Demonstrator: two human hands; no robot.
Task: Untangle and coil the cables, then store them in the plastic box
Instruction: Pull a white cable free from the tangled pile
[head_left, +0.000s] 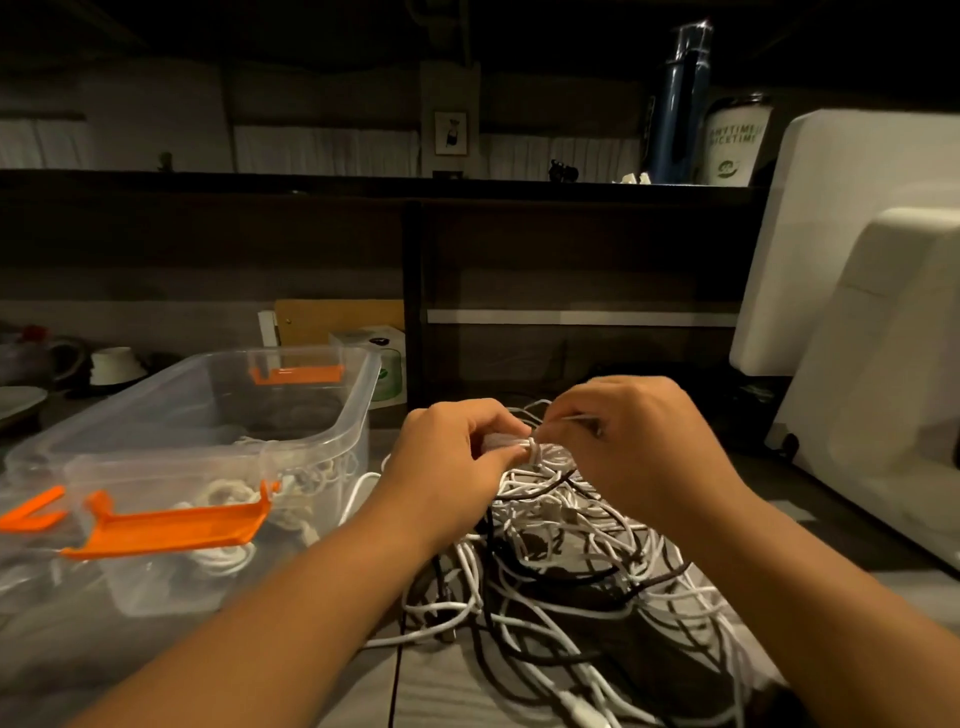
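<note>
Plastic box (358, 415): lid off, several coiled white cables (223, 556) already stored inside. Immediately right of the box lies a large tangle (571, 561) of white and dark cables, unsorted. Over the tangle, the left hand (452, 447) grips a small white bundle (535, 449). The right hand (639, 431) pinches a strand beside it, apparently binding it off. Assessment: partly done, the bulk outstanding.

White and black cables (561, 561) tangled beside clear plastic box (332, 415) holding coils.
</note>
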